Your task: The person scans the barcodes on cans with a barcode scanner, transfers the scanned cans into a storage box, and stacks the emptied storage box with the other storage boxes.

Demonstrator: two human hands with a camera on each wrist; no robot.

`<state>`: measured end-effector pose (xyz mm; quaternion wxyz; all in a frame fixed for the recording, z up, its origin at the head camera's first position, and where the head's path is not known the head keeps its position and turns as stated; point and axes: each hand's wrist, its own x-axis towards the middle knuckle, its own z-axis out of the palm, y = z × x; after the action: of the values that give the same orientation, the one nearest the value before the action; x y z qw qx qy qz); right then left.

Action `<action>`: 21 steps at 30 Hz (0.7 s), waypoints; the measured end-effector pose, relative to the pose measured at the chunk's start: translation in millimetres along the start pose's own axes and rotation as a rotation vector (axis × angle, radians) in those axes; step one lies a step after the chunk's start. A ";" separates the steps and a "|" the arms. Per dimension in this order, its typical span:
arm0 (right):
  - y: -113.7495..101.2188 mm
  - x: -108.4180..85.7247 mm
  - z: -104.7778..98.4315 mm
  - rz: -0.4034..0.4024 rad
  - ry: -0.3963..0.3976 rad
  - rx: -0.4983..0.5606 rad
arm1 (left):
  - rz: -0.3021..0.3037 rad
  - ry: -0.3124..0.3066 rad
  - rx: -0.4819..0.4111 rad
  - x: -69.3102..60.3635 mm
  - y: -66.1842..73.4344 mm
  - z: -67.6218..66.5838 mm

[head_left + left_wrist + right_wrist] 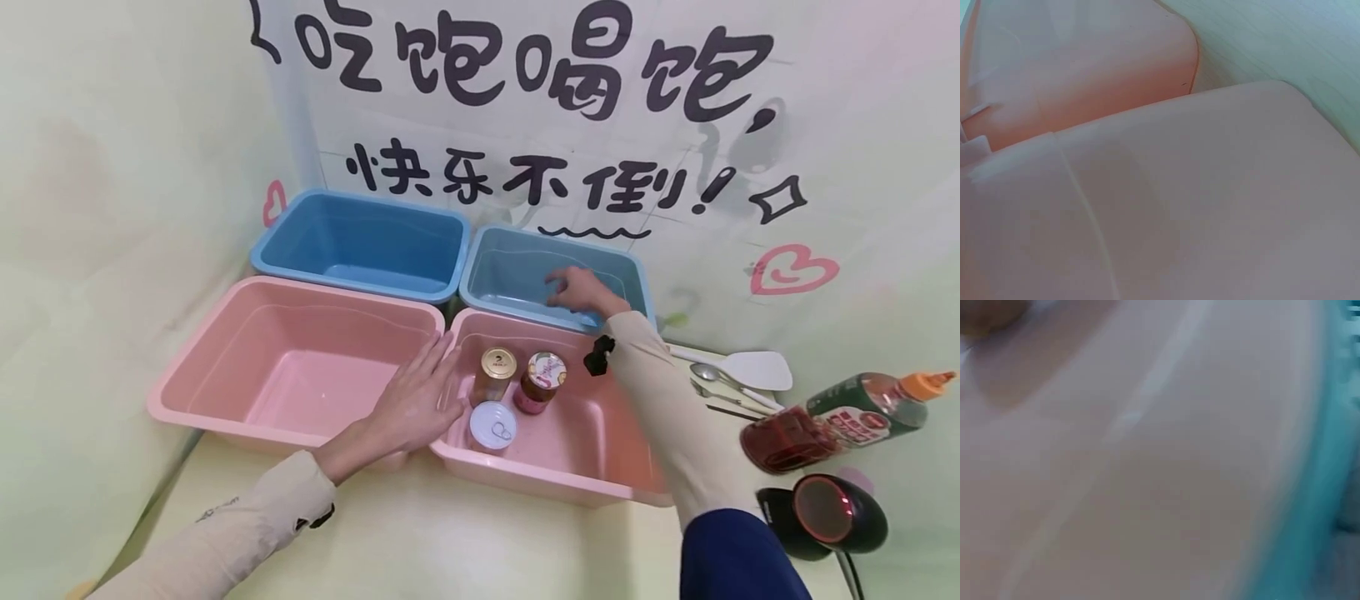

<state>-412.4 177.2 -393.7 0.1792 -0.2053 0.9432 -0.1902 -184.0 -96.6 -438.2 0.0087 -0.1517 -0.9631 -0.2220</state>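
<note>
My left hand (416,400), fingers straight, lies over the adjoining rims of the left pink bin (262,292) and the right pink bin (525,477); whether it touches them I cannot tell. My right hand (581,290) hangs over the light blue bin (510,267) with loosely bent fingers and nothing visible in them. Inside the right pink bin stand a gold-lidded can (495,367), a jar with a patterned lid (542,383) and a ring-pull can (492,427). Pink plastic (1179,187) fills most of the left wrist view. The right wrist view is blurred.
Behind the left pink bin sits a darker blue bin (375,237). To the right lie a white spatula (757,369), a spoon (705,372) and other utensils. A red sauce bottle (847,417) and a black rounded device (840,517) are near the right arm.
</note>
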 end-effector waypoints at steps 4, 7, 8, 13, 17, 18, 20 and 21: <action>-19.2 -19.4 -22.0 -0.077 0.100 0.055 | 0.007 0.007 -0.003 0.1 0.4 -0.8; -35.8 -37.1 -34.8 -0.134 0.089 0.069 | 0.002 0.014 -0.014 -1.0 -0.1 -0.8; -40.5 -43.4 -38.0 -0.156 0.082 0.071 | -0.001 0.016 -0.014 -1.3 -0.4 -0.7; -59.4 -78.1 -44.2 -0.261 0.070 0.060 | 0.001 0.021 -0.020 -1.2 -0.9 0.9; -68.5 -105.4 -37.7 -0.329 0.027 0.043 | -0.004 0.012 -0.019 -0.8 -1.3 1.7; -69.3 -111.2 -35.0 -0.347 0.009 0.046 | -0.005 0.009 -0.017 -0.7 -1.4 1.8; -70.0 -121.2 -28.3 -0.373 -0.030 0.060 | -0.001 0.009 -0.015 -0.3 -1.4 1.9; -70.3 -125.5 -24.2 -0.380 -0.054 0.078 | 0.002 0.011 -0.016 -0.2 -1.2 1.7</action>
<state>-293.1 181.9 -309.8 0.1732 -0.3776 0.8743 -0.2512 -184.1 -96.9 -440.3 0.0130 -0.1513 -0.9611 -0.2307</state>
